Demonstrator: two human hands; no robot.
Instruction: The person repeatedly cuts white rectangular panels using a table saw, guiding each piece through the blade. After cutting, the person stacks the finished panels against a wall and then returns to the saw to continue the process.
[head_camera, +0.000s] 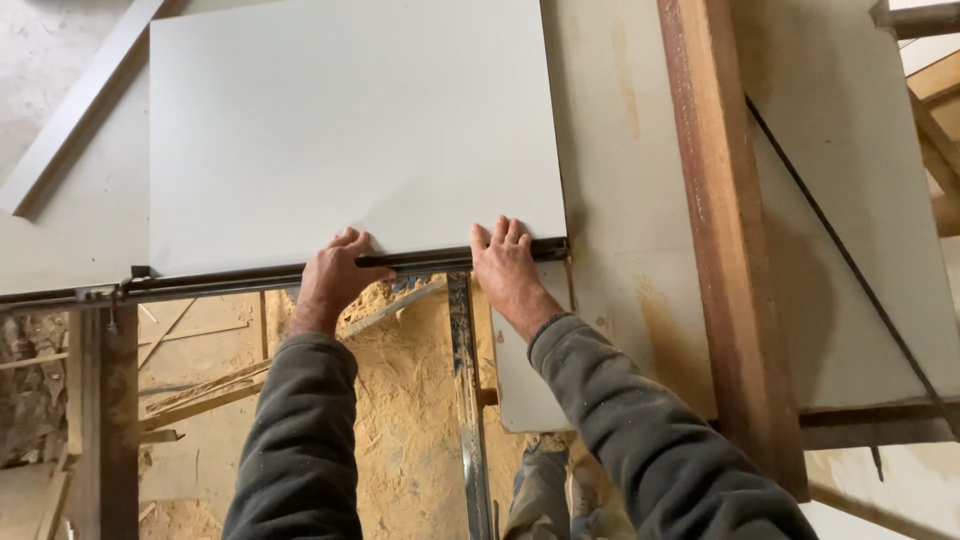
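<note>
A smooth, matte white rectangular panel (350, 120) lies flat on the pale table (620, 200), filling the upper centre of the frame. Both hands press flat, fingers spread, on its near edge: left hand (335, 268), right hand (507, 265). A dark metal rail (220, 283) runs beneath that edge. Sawdust (410, 400) heaps below; a rusty brown beam (725, 230) crosses at right.

Woodworking shop: sawdust (400, 400) piling on the floor, offcut strips (200, 390) lying about, white panel (350, 130) sitting on a saw worktop (620, 200).

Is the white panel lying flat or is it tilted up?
Flat: the white panel rests on the table, both hands pressing its near edge.
</note>
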